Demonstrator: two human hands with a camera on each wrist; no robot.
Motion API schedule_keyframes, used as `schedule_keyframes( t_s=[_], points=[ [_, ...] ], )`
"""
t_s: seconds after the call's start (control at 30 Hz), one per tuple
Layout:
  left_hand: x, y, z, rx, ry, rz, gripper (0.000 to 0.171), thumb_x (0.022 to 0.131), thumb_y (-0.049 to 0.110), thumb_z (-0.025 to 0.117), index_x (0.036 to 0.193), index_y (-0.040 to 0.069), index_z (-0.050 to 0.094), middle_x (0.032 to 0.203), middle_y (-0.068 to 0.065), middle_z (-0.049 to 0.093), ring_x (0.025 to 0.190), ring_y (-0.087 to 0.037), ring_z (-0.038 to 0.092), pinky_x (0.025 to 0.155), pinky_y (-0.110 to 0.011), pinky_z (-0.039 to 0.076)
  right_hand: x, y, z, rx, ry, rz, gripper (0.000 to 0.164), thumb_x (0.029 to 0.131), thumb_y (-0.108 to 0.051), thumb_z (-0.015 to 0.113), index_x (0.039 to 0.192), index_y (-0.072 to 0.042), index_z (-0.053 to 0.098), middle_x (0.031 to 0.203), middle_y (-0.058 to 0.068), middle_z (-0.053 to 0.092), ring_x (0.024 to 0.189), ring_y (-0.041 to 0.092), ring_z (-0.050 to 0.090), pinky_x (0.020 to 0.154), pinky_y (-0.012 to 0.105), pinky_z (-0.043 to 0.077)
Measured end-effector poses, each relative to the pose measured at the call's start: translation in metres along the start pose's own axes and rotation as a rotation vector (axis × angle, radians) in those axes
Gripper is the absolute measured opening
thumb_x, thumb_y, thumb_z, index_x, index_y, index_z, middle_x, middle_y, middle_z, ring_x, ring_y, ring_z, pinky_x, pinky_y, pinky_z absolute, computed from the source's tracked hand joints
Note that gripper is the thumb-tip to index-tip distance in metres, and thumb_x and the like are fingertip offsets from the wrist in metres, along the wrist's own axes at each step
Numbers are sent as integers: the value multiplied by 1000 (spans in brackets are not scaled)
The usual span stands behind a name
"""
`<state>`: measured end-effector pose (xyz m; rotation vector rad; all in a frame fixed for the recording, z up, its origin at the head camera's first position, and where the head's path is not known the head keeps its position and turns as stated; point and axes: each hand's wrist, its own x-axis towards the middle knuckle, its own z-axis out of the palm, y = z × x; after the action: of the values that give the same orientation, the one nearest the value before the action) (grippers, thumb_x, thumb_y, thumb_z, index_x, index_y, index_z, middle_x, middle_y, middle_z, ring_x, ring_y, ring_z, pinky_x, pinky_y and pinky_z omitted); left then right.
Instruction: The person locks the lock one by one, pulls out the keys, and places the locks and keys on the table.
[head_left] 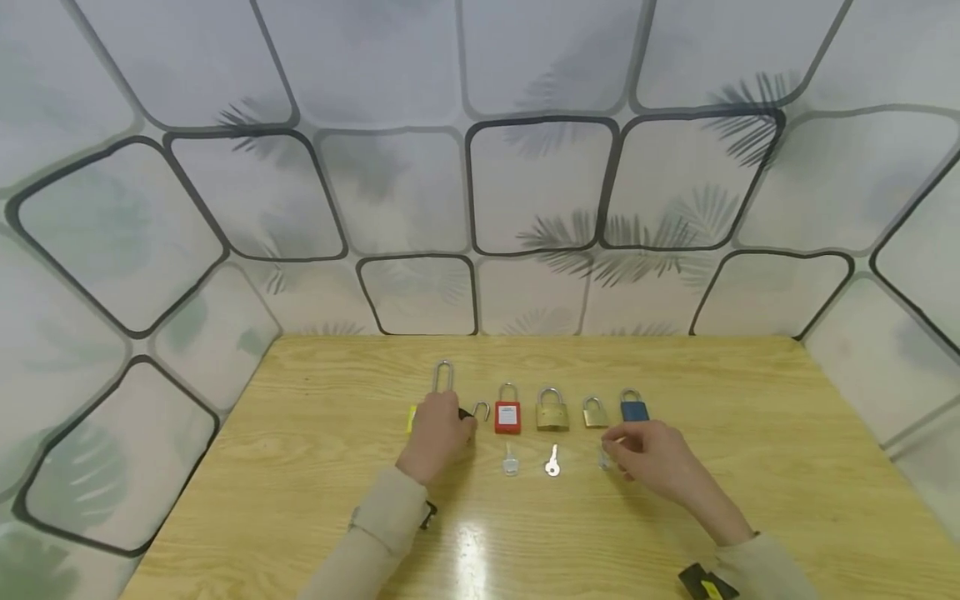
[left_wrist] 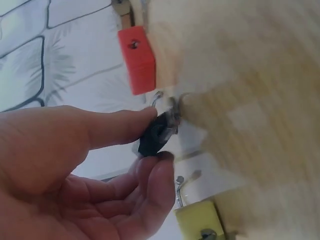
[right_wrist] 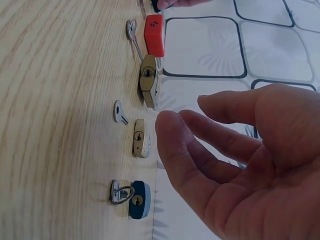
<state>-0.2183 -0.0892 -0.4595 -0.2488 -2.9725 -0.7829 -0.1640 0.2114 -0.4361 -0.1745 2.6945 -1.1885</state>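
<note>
My left hand point(head_left: 438, 433) pinches a small black padlock point(left_wrist: 154, 135) between thumb and fingers. Its shackle point(head_left: 482, 408) stands open in the head view, and blurred metal sticks out beside it in the left wrist view. Just left of that hand lies a yellow padlock point(left_wrist: 197, 222), mostly covered in the head view. My right hand point(head_left: 651, 454) hovers with fingers loosely bent and nothing between them, near a small brass padlock point(right_wrist: 139, 137) and a blue padlock point(right_wrist: 140, 200). A key with a ring point(right_wrist: 119, 192) lies by the blue one.
A red padlock point(head_left: 507, 417) and a larger brass padlock point(head_left: 552, 417) continue the row. Keys lie in front of them, one silver key point(head_left: 552, 461) below the larger brass padlock. The wooden table point(head_left: 262, 467) meets a patterned cloth wall point(head_left: 540, 183) at its back edge.
</note>
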Motion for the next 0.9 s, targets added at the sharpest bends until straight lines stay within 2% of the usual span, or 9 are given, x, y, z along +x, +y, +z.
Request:
schedule_keyframes(
  t_s=[0.1,0.23,0.4,0.6,0.73,0.9],
  points=[
    [1,-1,-5,-63,-38,-23,38,79,7,77,46,5,57,38,2,46,32,-4,31,30,-17,26,0,0,1,-5,1,-5,22,93,-16,64,107,-1,71,77,9,74,59,18,65,52,31,53],
    [0,-1,-9,-105,-79,-48,29,80,6,76,52,2,68,42,-1,59,33,-4,35,31,-16,28,0,2,2,-13,3,-1,20,93,-16,64,106,-2,72,76,8,74,58,17,64,51,31,52],
    [0,-4,-10,-129,-91,-79,24,81,8,76,60,4,66,54,-4,66,40,-8,46,36,-18,38,0,4,3,-21,10,9,19,92,-16,65,105,-4,72,78,8,74,59,18,64,51,31,52],
    [2,-12,-16,-198,-44,-110,21,79,16,80,72,5,62,69,-8,68,55,-14,57,46,-26,48,0,3,4,-18,16,-12,19,92,-16,65,105,-3,72,79,9,74,60,18,65,51,32,53],
    [3,-10,-22,-382,-33,-147,23,80,23,80,84,6,65,81,-9,70,66,-18,63,55,-33,55,-1,-1,3,-32,38,-22,20,93,-16,63,105,-3,72,80,9,74,62,18,64,51,30,53],
    [1,0,-26,-753,-65,-191,23,82,20,79,92,3,66,90,-13,74,76,-20,70,77,-50,58,-1,-11,1,-14,86,-88,21,95,-17,62,107,-3,72,91,14,75,68,20,67,54,30,57]
  ],
)
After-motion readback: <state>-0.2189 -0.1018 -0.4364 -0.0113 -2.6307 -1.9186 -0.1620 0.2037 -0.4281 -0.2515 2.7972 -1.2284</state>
